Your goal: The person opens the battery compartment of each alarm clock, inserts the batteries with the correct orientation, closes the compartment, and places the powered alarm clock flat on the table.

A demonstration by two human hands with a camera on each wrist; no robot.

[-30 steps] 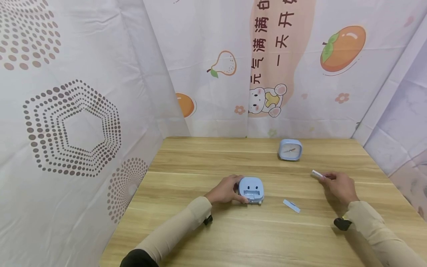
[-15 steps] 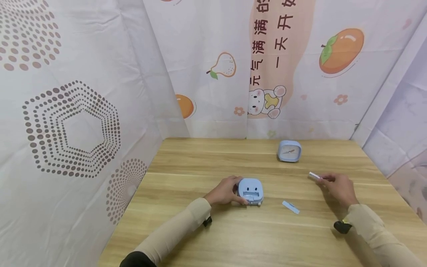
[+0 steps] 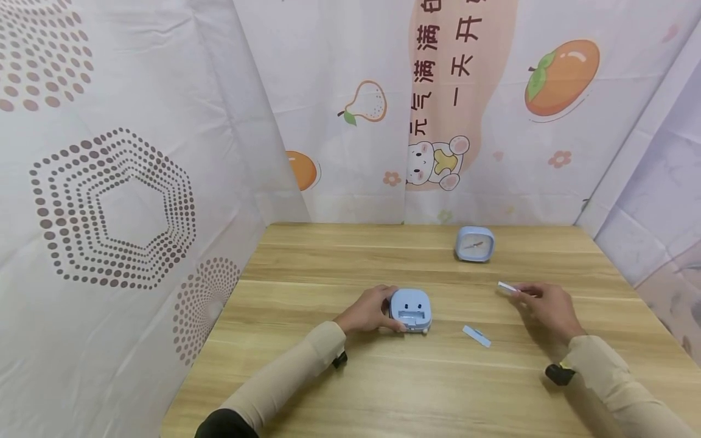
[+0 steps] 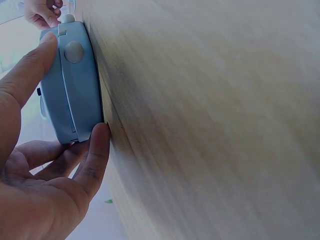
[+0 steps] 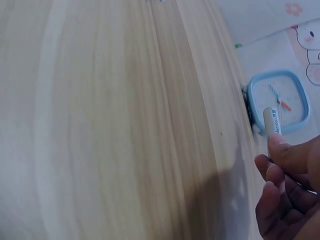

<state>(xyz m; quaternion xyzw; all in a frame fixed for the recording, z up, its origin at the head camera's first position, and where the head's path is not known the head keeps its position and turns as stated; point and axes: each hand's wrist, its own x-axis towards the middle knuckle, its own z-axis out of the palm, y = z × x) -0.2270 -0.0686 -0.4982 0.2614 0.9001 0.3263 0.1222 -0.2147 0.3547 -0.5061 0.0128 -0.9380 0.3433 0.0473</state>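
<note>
My left hand (image 3: 370, 311) grips the left side of a light blue alarm clock (image 3: 411, 298), which lies face down on the table. Its back shows two small dark knobs above an uncovered battery compartment (image 3: 412, 317) that looks unfilled. In the left wrist view, the thumb presses near a rounded foot (image 4: 74, 51) and the fingers curl round the far side. Off to the right, my right hand (image 3: 547, 309) pinches a white battery (image 5: 271, 121) between thumb and fingers, above the table. Between the hands lies a blue battery cover (image 3: 476, 336).
A second light blue alarm clock (image 3: 474, 244) stands upright near the back of the wooden table (image 3: 328, 255), its dial toward me. Printed curtains (image 3: 339, 152) hang behind the table and along its sides.
My right hand has moved slightly left, carrying the battery toward the clock that my left hand holds. The left hand, that clock and the battery cover stay where they were.
</note>
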